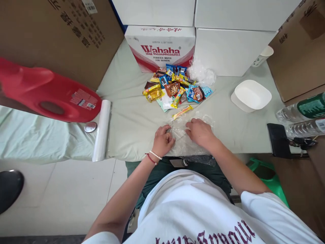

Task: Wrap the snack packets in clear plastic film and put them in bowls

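Observation:
A thin clear plastic bag (181, 140) lies crumpled at the table's front edge, part of it hanging over. My left hand (162, 140), with two bracelets at the wrist, rests at the bag's left side, its fingers curled in a pinch on the film. On the other side my right hand (199, 133) has its fingers bent onto the plastic; its fingertips are partly hidden. Just beyond the hands lies a yellow wrapped snack stick (182, 112). Behind it is a pile of small wrapped snacks (173, 88) in yellow, blue and brown.
At the back stand a Wahaba-style water carton (162, 51) and white boxes (219, 51). A crumpled plastic heap (202, 73) touches them. Left are a plastic roll (102, 130) and red jug (68, 96). Right are a white bowl (251, 96), bottles (291, 113) and a black phone (279, 140).

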Demonstrator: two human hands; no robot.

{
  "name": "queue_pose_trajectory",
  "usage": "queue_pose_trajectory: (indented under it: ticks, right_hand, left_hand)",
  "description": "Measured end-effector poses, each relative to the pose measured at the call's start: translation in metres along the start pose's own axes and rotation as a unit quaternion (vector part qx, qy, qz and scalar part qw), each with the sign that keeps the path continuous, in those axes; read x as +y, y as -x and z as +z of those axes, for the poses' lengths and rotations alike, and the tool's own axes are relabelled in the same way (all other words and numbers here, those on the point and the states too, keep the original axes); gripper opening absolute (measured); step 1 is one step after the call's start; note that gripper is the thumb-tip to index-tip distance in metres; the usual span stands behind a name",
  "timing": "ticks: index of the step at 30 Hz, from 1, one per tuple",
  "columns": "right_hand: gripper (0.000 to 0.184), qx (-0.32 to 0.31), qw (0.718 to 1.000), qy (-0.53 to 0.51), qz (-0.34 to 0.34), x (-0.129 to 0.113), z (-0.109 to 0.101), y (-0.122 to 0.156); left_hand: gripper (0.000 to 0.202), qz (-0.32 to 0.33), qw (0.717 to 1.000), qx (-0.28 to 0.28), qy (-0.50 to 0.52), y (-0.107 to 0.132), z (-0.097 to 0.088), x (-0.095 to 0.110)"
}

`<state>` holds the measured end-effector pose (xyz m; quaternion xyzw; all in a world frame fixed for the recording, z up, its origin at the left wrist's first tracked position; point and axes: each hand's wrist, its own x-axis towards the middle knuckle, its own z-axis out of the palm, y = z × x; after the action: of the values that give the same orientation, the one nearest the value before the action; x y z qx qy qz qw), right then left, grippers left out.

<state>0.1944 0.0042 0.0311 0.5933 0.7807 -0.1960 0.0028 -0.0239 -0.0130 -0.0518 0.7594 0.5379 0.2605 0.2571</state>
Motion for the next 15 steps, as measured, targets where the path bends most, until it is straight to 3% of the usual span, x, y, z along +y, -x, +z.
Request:
queue_pose_trajectory:
  ticks: [4, 9, 12, 15]
  right_hand:
    - [0.066, 0.033, 0.997, 0.005, -0.067, 0.001, 0.046, -0.018]
    - [0.073, 0.106, 0.991, -0.025, -0.083, 0.008, 0.077, -0.02]
    - [0.076, 0.117, 0.988, -0.022, -0.097, 0.01, 0.078, -0.02]
    - [0.073, 0.114, 0.988, -0.016, -0.101, 0.01, 0.078, -0.02]
  left_hand:
    - [0.017, 0.027, 0.999, -0.031, 0.014, 0.015, -0.024, -0.019]
    - [0.013, -0.061, 0.997, -0.006, 0.04, 0.044, -0.07, -0.049]
    - [0.002, -0.081, 0.993, 0.08, 0.021, 0.048, -0.081, -0.031]
    - [0.011, -0.013, 0.992, 0.121, -0.008, 0.029, -0.069, 0.009]
